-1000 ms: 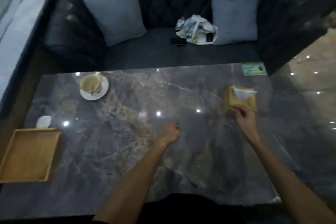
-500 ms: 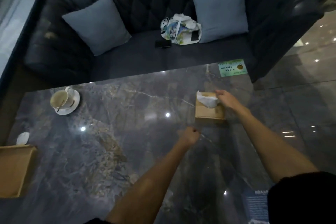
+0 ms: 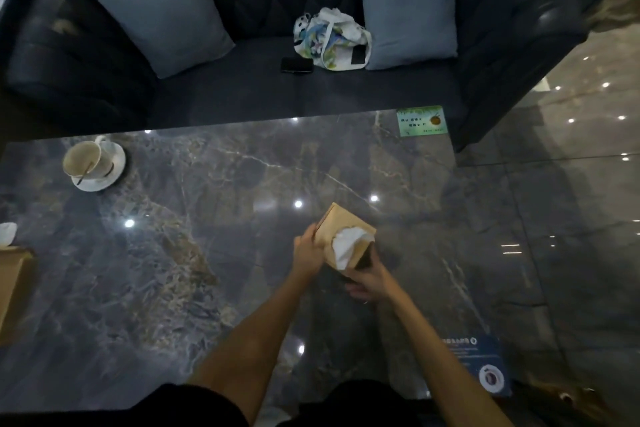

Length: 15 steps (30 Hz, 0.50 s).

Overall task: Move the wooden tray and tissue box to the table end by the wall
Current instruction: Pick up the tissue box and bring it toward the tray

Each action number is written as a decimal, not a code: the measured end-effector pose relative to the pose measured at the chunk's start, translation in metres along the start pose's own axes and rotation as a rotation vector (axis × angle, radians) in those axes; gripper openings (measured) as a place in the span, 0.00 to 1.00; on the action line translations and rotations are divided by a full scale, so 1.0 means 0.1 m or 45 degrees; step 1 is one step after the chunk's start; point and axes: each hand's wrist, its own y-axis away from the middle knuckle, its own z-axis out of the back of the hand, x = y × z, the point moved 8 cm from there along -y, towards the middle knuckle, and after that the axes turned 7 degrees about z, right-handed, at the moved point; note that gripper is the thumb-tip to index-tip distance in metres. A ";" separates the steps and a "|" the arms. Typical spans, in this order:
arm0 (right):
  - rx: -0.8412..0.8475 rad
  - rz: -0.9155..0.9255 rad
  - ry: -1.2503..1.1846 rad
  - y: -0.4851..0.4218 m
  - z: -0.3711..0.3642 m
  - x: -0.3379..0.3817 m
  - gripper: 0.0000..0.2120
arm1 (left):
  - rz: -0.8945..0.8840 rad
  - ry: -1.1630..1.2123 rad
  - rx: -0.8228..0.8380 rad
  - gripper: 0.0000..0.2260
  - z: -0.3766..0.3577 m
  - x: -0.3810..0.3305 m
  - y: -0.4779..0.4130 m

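Observation:
The wooden tissue box, with a white tissue sticking out of its top, is tilted and lifted off the dark marble table right of centre. My left hand grips its left side. My right hand holds it from below at the near corner. The wooden tray lies at the far left edge of the view, only partly visible.
A white cup with a spoon on a saucer stands at the table's far left. A crumpled tissue lies beside the tray. A green card and a blue card mark the right corners. A sofa with cushions, a bag and a phone is beyond.
The tissue box has come off the table and moved toward me, now tilted. My left hand opened from a fist and took its side; my right hand shifted underneath.

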 end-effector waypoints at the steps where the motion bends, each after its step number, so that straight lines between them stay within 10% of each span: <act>1: 0.008 -0.020 -0.023 0.02 -0.03 -0.04 0.48 | -0.009 0.050 0.012 0.15 0.06 0.06 -0.01; 6: -0.318 0.317 0.084 -0.01 0.33 0.40 0.42 | 0.080 0.319 0.047 0.16 0.15 0.32 0.00; 15: -0.206 0.308 0.646 -0.14 -0.52 0.71 0.12 | 0.284 0.595 -0.167 0.17 0.77 0.96 0.06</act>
